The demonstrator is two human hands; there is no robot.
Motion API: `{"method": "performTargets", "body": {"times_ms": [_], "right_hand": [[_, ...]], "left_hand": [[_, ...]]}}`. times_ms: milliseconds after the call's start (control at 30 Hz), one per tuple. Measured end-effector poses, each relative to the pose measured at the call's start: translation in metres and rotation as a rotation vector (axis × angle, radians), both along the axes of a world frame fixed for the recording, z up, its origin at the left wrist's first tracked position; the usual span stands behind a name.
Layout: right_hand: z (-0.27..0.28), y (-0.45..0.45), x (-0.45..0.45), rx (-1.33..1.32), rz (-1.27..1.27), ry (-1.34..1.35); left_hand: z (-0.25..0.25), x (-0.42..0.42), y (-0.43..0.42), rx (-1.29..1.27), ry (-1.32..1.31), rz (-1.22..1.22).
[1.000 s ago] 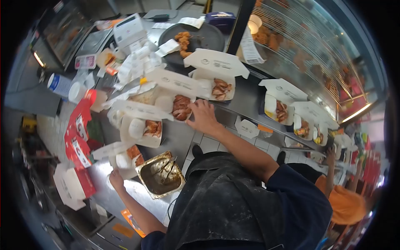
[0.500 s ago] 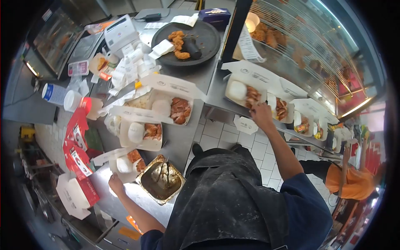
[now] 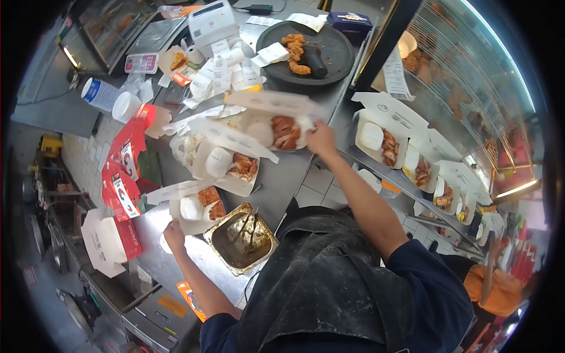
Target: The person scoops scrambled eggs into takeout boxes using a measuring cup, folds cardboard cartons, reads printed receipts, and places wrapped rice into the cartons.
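Observation:
My right hand (image 3: 321, 139) has its fingers closed at the right end of an open takeaway box (image 3: 300, 143) holding a rice mound and sliced chicken (image 3: 286, 132); that box's raised lid is blurred. Below it stands a second open box (image 3: 238, 186) with rice (image 3: 219, 162) and chicken pieces (image 3: 243, 167). My left hand (image 3: 173, 236) is curled beside the lower-left edge of a third rice and chicken box (image 3: 191, 225); what its fingers hold, if anything, is hidden. Just right of this box sits a metal pan (image 3: 240, 238) of brown sauce with tongs (image 3: 246, 229) inside.
Several filled boxes (image 3: 379, 130) line the right shelf below a glass warmer (image 3: 471, 76). A black round tray (image 3: 347, 56) bears fried chicken. Receipts (image 3: 220, 73), red cartons (image 3: 125, 162) and blue cups (image 3: 100, 95) are on the left. A person in orange (image 3: 491, 288) is at far right.
My right hand has left the box on the right shelf and moved left to the upper box on the counter. My left hand stays by the lowest box. The view has shifted.

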State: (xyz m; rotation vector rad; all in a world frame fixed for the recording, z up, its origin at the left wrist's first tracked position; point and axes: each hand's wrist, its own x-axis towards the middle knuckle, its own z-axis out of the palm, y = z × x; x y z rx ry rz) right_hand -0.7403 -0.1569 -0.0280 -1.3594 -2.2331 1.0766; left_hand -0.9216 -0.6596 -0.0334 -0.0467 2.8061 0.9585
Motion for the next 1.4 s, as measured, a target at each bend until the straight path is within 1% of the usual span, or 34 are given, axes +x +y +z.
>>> {"method": "performTargets", "body": {"times_ms": [33,100,133,200,233,267,300,333,400,467,500,567,633,667,700,733,767,800,833,867,900,967,1033,1067,1100,1133,1167,1200,1233,1267,1300,1333,1367,1400], "right_hand": [[-0.003,0.017,0.007,-0.024,-0.012,0.041],[0.022,0.038,0.029,0.159,0.013,-0.093],[0.022,0.049,0.041,0.249,-0.015,-0.117],[0.031,0.049,0.051,0.454,-0.084,-0.11],[0.05,0.038,0.054,0.566,-0.123,-0.077],[0.064,0.023,0.052,0.559,-0.097,-0.074],[0.078,0.003,0.047,0.436,-0.044,0.021],[0.086,-0.018,0.04,0.311,0.007,0.113],[0.09,-0.068,0.023,-0.089,0.333,-0.092],[0.058,-0.113,-0.001,-0.122,0.465,-0.059],[0.037,-0.115,-0.011,-0.129,0.485,-0.061],[0.006,-0.117,-0.041,-0.068,0.307,-0.043],[-0.004,-0.105,-0.037,-0.242,0.184,0.03],[0.007,-0.102,-0.027,-0.352,0.178,0.009],[0.027,-0.101,-0.011,-0.46,0.174,-0.016],[0.036,-0.098,0.006,-0.671,0.323,-0.079],[0.042,-0.103,0.021,-0.882,0.475,-0.15],[0.045,-0.122,0.034,-1.025,0.595,-0.136],[0.048,-0.141,0.042,-1.171,0.701,-0.119],[0.059,-0.162,0.038,-1.178,0.864,-0.132],[0.068,-0.183,0.032,-1.176,1.022,-0.143],[0.062,-0.212,0.016,-1.175,1.147,-0.163],[0.068,-0.237,0.002,-1.304,1.17,-0.158],[0.071,-0.24,-0.009,-1.296,1.17,-0.169],[0.075,-0.241,-0.02,-0.934,1.354,-0.205],[0.078,-0.24,-0.024,-0.559,1.501,-0.235],[0.077,-0.23,-0.02,-0.274,1.372,-0.116],[0.076,-0.214,-0.015,0.004,1.231,-0.001],[0.079,-0.196,-0.013,0.131,1.113,0.015],[0.082,-0.175,-0.014,0.257,0.992,0.036],[0.074,-0.156,-0.014,0.306,0.969,-0.011],[0.059,-0.137,-0.012,0.348,0.938,-0.061],[0.044,-0.117,-0.01,0.411,0.98,-0.068],[0.034,-0.098,-0.01,0.474,1.028,-0.071]], "left_hand": [[0.002,0.002,0.002,0.0,-0.003,0.017],[0.007,0.002,0.008,-0.021,-0.008,-0.01],[0.003,-0.001,0.008,-0.042,0.013,-0.021],[0.005,-0.005,0.013,-0.019,-0.028,-0.039],[0.006,-0.005,0.014,0.004,-0.066,-0.066],[0.007,-0.004,0.016,0.034,-0.052,-0.076],[0.008,-0.003,0.022,0.064,-0.036,-0.089],[0.014,-0.004,0.028,0.007,-0.078,-0.086],[0.015,-0.005,0.036,0.0,-0.09,-0.068],[0.017,-0.007,0.045,-0.016,-0.076,-0.059],[0.016,-0.007,0.045,-0.014,-0.085,-0.075],[0.017,-0.004,0.044,0.005,-0.116,-0.072],[0.032,0.012,0.045,0.06,-0.107,-0.043],[0.031,0.026,0.042,0.052,-0.11,-0.007],[0.031,0.04,0.037,0.206,-0.118,0.113],[0.032,0.05,0.03,0.364,-0.11,0.237],[0.036,0.067,0.014,0.393,-0.256,0.211],[0.044,0.089,0.002,0.385,-0.242,0.249],[0.052,0.112,-0.004,0.567,-0.472,0.126],[0.057,0.133,-0.01,0.755,-0.7,-0.01],[0.046,0.154,-0.019,0.743,-0.691,-0.021],[0.052,0.175,-0.035,0.662,-0.536,0.248],[0.055,0.184,-0.069,0.766,-0.463,0.416],[0.047,0.186,-0.096,0.806,-0.396,0.477],[0.038,0.188,-0.112,0.843,-0.332,0.536],[0.053,0.184,-0.104,0.799,-0.277,0.623],[0.07,0.178,-0.096,0.754,-0.219,0.707],[0.069,0.176,-0.106,0.765,-0.183,0.745],[0.068,0.174,-0.106,0.777,-0.184,0.745],[0.068,0.17,-0.103,0.689,-0.058,0.824],[0.069,0.165,-0.1,0.594,0.067,0.895],[0.076,0.16,-0.093,0.349,0.198,0.846],[0.084,0.152,-0.08,0.353,0.201,0.838],[0.092,0.145,-0.064,0.263,0.457,0.738]]}}
